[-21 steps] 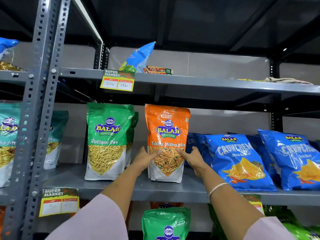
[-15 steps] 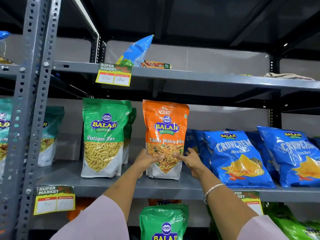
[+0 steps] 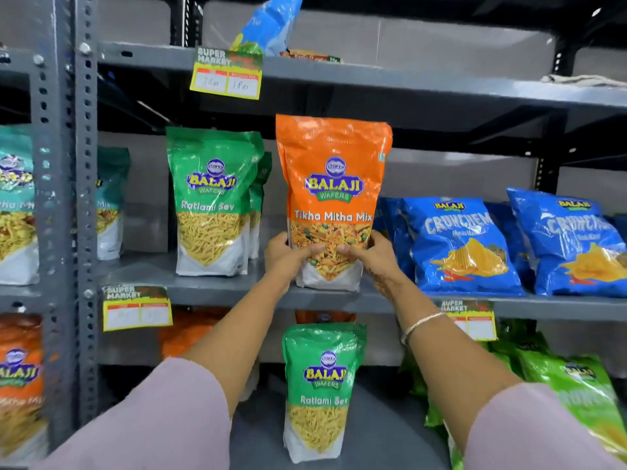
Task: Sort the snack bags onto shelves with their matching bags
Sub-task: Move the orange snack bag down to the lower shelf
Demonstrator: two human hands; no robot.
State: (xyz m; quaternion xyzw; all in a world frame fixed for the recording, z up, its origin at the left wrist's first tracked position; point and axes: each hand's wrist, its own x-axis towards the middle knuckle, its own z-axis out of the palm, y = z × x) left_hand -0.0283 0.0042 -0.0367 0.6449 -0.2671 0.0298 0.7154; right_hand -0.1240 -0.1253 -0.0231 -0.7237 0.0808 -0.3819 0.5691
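Note:
An orange Tikha Mitha Mix bag [image 3: 334, 184] stands upright at the front of the middle shelf [image 3: 217, 290]. My left hand [image 3: 286, 256] grips its lower left side and my right hand [image 3: 371, 257] grips its lower right side. To its left stand green Ratlami Sev bags [image 3: 212, 201]. Blue Crunchem bags [image 3: 461, 245] lean to its right. On the shelf below, one green Ratlami Sev bag [image 3: 322, 391] stands in front of orange bags [image 3: 190, 330] that are mostly hidden.
Teal mix bags [image 3: 15, 205] and an orange bag [image 3: 18, 385] fill the left rack, behind a grey upright post [image 3: 64, 212]. Light green bags [image 3: 573, 388] lie at lower right. A blue bag [image 3: 271, 23] and a cloth [image 3: 583, 79] rest on the top shelf. Price tags hang on shelf edges.
Both hands closed around the lower part of the orange bag and drew it toward the shelf's front edge. The view has moved closer and tilted down.

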